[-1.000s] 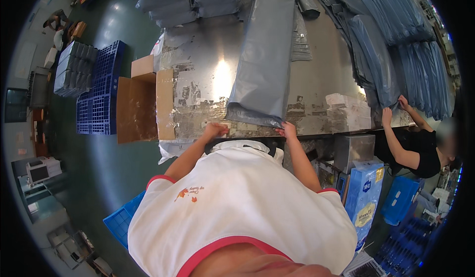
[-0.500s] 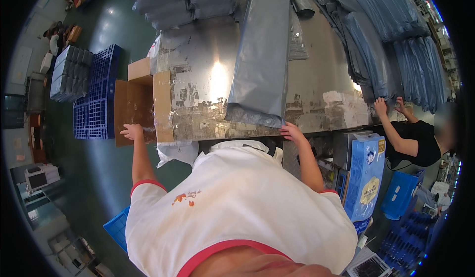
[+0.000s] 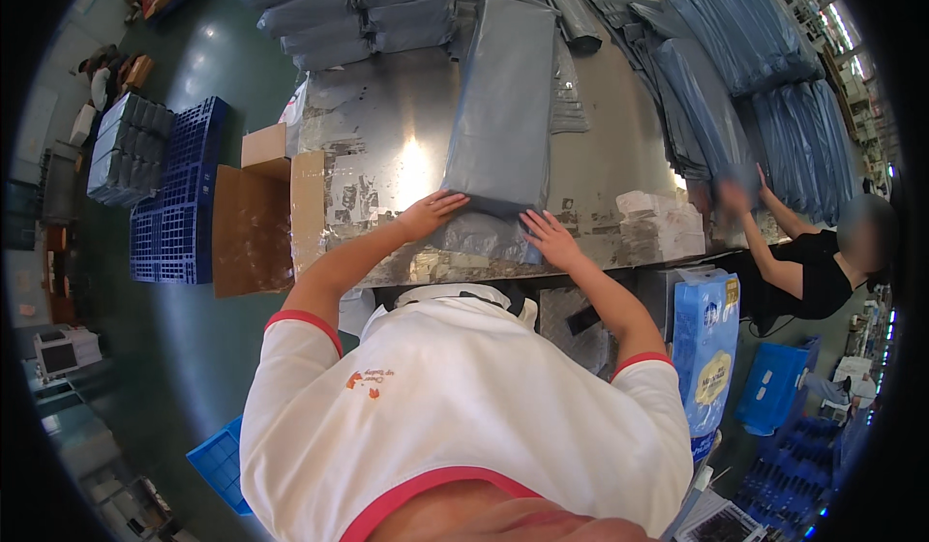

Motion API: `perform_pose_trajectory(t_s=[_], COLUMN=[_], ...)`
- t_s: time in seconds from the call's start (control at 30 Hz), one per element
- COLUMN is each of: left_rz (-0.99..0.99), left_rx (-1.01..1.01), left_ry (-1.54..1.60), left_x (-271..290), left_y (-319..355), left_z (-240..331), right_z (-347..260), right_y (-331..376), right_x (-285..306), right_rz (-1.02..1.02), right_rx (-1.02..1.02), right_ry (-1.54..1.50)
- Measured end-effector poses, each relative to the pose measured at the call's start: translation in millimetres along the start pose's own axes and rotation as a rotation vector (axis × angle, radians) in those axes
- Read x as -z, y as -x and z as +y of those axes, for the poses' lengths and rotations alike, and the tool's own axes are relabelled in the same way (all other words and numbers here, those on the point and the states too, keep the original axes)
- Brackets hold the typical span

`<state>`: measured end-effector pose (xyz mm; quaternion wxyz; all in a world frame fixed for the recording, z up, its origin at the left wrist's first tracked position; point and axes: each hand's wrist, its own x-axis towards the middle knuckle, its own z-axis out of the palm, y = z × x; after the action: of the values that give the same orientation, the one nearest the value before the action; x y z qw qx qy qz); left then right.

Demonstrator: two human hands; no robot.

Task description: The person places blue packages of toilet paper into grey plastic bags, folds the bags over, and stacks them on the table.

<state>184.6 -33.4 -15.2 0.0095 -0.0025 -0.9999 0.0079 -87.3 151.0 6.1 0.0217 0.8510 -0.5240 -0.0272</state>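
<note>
One long grey bag [image 3: 503, 106] flat on bench [image 3: 387, 145]. Two hands on its near end: left hand [image 3: 431, 215], right hand [image 3: 552, 239]. One open cardboard box [image 3: 254, 227]. One blue carton [image 3: 704, 348]. One co-worker [image 3: 823, 261].

Around the bench, things not in hand
An open cardboard box [image 3: 254, 227] stands at left, blue crates [image 3: 179, 203] beside it; grey bag stacks [image 3: 755, 87] fill upper right; a co-worker [image 3: 813, 261] stands at right.

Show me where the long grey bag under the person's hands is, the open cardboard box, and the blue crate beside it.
grey bag [image 3: 503, 106], head view, middle of its flat top face.
cardboard box [image 3: 250, 227], head view, its brown inner floor.
blue crate [image 3: 174, 208], head view, its latticed top face.
</note>
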Motion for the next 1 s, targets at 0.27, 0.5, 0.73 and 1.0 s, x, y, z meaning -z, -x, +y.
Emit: perform_pose_trajectory(t_s=[0.27, 0.5, 0.73, 1.0], left_rz=[0.079, 0.365, 0.542, 0.320], left_rx=[0.478, 1.145, 1.360, 0.794], left_ry=[0.754, 1.706, 1.841, 2.200], left_x=[-17.6, -52.2, -107.8, 68.1], left_y=[24.6, -13.5, -48.1, -69.4], left_z=[-33.1, -48.5, -64.4, -68.3], right_z=[25.2, 60.7, 49.7, 66.5], right_y=[7.6, -37.3, -110.1, -89.4], right_x=[-20.4, -102.3, -155.1, 22.5], right_rz=[0.112, 0.139, 0.794, 0.427], right_rx=[-0.924, -1.216, -1.204, -0.931], right_ry=[-1.136, -1.478, -2.004, -2.316])
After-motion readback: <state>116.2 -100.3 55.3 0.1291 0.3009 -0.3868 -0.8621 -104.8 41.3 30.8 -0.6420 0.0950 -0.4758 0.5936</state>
